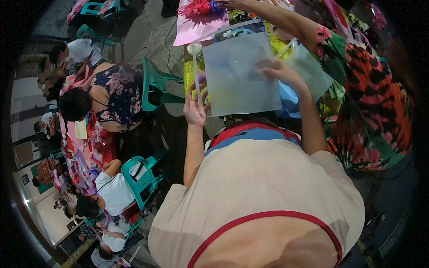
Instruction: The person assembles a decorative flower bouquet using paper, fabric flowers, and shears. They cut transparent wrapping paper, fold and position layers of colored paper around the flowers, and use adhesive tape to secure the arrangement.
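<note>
A translucent, whitish plastic sheet [239, 87] with a square outline lies before me above my lap. My left hand [196, 109] is at its left edge, palm up with bent fingers, around a narrow white strip [195, 72]. My right hand [280, 72] rests at the sheet's right side; its fingertips look blurred, and whether they lie over or under the sheet is unclear. Another translucent sheet [306, 65] lies to the right of my right hand. Blue plastic [289, 97] shows beneath my right wrist.
A co-worker's arm [281, 16] reaches over the table from the right. Pink paper [187, 31] bears red fuzzy stems [196, 10] at the top. Yellow plastic [189, 77] covers the table. Green plastic chairs [149, 83] and seated people are at the left.
</note>
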A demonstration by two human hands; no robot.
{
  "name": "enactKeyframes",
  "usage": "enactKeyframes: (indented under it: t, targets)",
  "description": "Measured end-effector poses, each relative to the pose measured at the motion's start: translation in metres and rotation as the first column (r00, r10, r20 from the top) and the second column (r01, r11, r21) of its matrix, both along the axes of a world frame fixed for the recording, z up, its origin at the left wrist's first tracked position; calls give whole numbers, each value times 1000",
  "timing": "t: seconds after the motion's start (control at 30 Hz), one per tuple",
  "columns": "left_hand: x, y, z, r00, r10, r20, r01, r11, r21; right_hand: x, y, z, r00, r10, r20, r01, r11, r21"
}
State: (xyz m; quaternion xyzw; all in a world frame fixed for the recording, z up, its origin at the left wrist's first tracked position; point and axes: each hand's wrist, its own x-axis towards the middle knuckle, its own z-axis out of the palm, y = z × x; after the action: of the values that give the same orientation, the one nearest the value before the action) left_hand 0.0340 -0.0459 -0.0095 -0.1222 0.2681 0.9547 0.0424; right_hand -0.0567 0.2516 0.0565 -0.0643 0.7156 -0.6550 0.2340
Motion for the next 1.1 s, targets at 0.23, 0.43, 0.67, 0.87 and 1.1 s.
enactKeyframes:
  t: [0.23,0.43,0.67,0.87,1.1]
  targets:
    - [-43,-3,-6,983,-166,83,184,836,-516,-19,18,13,994,99,-51,-91,986,141]
    - [-52,33,26,923,137,-360,-362,-10,-932,-15,13,15,982,-183,-44,188,967,173]
    - [-29,81,75,849,-273,-452,-526,-373,-764,-13,1,0,950,-275,-148,260,959,-115]
    - [-52,76,41,892,217,-397,-440,216,-872,-6,-1,7,982,-163,-97,172,981,91]
    - [-59,34,11,923,355,145,-266,865,-425,3,6,-22,995,-94,17,87,968,236]
